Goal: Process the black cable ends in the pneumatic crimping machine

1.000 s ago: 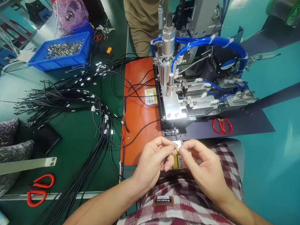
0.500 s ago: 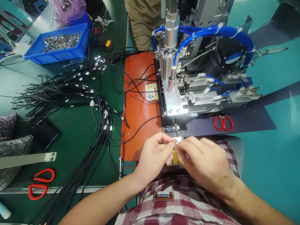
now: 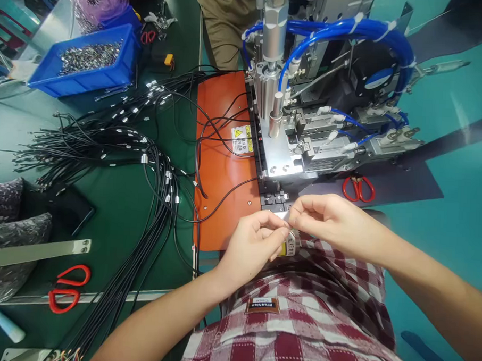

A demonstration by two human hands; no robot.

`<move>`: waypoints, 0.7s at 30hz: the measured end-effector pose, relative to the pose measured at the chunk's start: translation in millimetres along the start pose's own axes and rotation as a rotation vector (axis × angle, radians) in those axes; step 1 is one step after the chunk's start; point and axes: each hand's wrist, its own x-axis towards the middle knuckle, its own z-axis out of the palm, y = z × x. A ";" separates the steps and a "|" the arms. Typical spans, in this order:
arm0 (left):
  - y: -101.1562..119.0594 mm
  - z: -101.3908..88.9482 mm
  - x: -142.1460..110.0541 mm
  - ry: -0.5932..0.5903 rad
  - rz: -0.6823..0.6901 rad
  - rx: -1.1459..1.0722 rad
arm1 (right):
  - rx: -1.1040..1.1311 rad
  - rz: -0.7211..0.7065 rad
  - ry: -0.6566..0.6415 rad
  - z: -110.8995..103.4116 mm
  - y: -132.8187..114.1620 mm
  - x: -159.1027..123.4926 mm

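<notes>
My left hand [image 3: 252,245] and my right hand [image 3: 327,219] meet just in front of the pneumatic machine [image 3: 303,124], over the near end of the orange plate [image 3: 221,169]. Both pinch a small silvery piece [image 3: 284,218] between thumb and fingertips. The piece is too small to name. Under my hands a yellow warning label [image 3: 288,245] shows. My checked shirt [image 3: 294,316] fills the bottom of the view.
Several black cables with metal ferrules [image 3: 118,148] lie spread on the green mat. A blue bin of metal parts [image 3: 86,62] stands at the back left. Red scissors [image 3: 66,287] lie at the near left, another pair [image 3: 358,188] beside the machine. A person in khaki [image 3: 226,25] stands behind.
Both hands have shifted up toward the machine's front. My right hand has lifted and stretched out from the right, still pinching the small piece with the left.
</notes>
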 end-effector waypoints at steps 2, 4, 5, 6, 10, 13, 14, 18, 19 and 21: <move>-1.3 -0.7 0.7 -0.006 -0.001 -0.001 | 0.139 0.018 -0.035 0.8 4.4 2.7; -3.0 -1.2 1.8 0.002 0.005 -0.011 | 0.249 0.016 -0.060 1.9 6.5 3.1; -3.6 -1.2 2.3 0.013 0.012 -0.021 | 0.290 0.013 -0.062 2.2 6.7 2.5; -4.1 -1.2 2.7 0.026 0.020 -0.033 | 0.320 0.010 -0.052 2.3 6.6 1.5; -4.1 -0.8 3.2 0.067 0.045 -0.052 | 0.353 -0.002 0.031 4.5 6.2 -4.0; -4.1 -0.4 3.0 0.068 0.053 -0.045 | 0.326 -0.005 0.044 10.9 8.4 -6.2; -4.2 -0.2 3.0 0.069 0.055 -0.042 | 0.314 -0.007 0.049 13.7 9.1 -6.3; -4.6 0.7 3.4 0.110 0.052 -0.028 | 0.322 -0.058 0.114 22.7 9.4 -5.1; -4.4 0.8 3.5 0.123 0.055 -0.030 | 0.354 -0.058 0.121 23.9 8.8 -4.7; -3.4 0.9 3.7 0.145 0.066 -0.041 | 0.431 -0.018 0.114 25.3 7.7 -4.1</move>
